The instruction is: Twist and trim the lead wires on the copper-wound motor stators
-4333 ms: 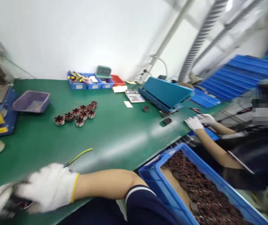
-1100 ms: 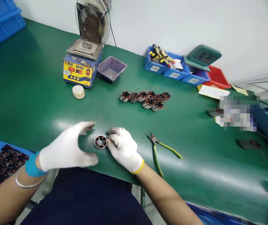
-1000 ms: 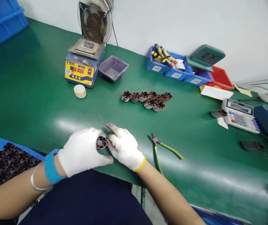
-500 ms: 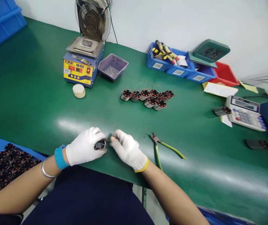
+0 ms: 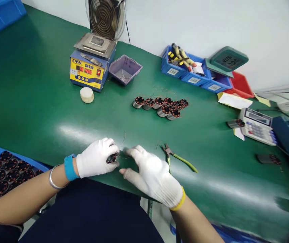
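Note:
My left hand [image 5: 97, 158], in a white glove, is wrapped round a motor stator [image 5: 111, 158], a small metal ring with dark and copper-coloured windings inside. To its right, my gloved right hand [image 5: 151, 168] has thumb and fingers apart, with nothing seen between them. A thin wire runs from the stator toward the right fingertips; whether they touch it I cannot tell. Green-handled cutting pliers [image 5: 168, 152] lie on the table just beyond my right hand, their jaws apart and one handle partly hidden by the hand. Farther back stand several more stators [image 5: 163, 110] in a cluster.
A solder pot [image 5: 91, 67] marked CM 558 stands at the back left, beside a purple tray [image 5: 135, 69] and a round whitish block [image 5: 87, 95]. Blue bins [image 5: 169, 71] with tools line the wall. A calculator [image 5: 258, 125] lies at right; a blue crate of stators [image 5: 42, 166] is at lower left.
Earlier, my right hand held pliers, which now lie on the table. My left hand has closed round the stator. Since half a second ago my right hand has moved right and opened from a pinch.

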Tool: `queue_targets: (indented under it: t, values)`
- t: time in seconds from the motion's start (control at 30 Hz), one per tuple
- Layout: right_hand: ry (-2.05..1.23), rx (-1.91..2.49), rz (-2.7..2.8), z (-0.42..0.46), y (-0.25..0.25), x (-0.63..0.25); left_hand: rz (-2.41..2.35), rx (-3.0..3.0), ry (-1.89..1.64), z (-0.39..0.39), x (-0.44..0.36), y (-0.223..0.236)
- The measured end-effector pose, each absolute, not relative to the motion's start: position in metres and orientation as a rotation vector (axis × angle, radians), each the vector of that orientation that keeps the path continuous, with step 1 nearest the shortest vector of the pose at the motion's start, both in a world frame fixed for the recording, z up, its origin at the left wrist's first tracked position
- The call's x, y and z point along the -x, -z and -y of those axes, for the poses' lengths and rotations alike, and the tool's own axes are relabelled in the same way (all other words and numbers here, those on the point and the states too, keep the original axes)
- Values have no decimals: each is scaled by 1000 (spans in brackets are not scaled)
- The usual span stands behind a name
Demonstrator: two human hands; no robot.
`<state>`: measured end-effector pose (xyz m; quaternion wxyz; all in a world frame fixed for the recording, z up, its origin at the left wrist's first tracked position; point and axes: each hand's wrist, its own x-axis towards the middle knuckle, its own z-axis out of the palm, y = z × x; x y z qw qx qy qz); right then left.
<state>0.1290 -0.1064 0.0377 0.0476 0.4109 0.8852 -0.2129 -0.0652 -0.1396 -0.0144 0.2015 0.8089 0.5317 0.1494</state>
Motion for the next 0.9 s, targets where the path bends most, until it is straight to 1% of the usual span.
queue_targets:
  t: [0.07,0.23,0.33,0.53,0.7,0.9]
  values:
    - [677,-1293,-2695,100,-35,-120,-1501,-2256,-420,139,64,16]
    - [908,-1437,-2605,96,-15,-109,-1556,-2167,-437,139,62,15]
    - [1033,-1460,-2591,95,-13,-111,-1541,-2123,-450,139,62,12]
    - [986,-1360,-2713,89,-6,-110,-1577,-2090,-426,137,63,11]
    - [1120,-1347,-2707,85,0,-113,-1617,-2124,-377,145,58,5]
    - [1281,-1437,-2446,84,-10,-112,-1799,-2223,-291,156,42,7]
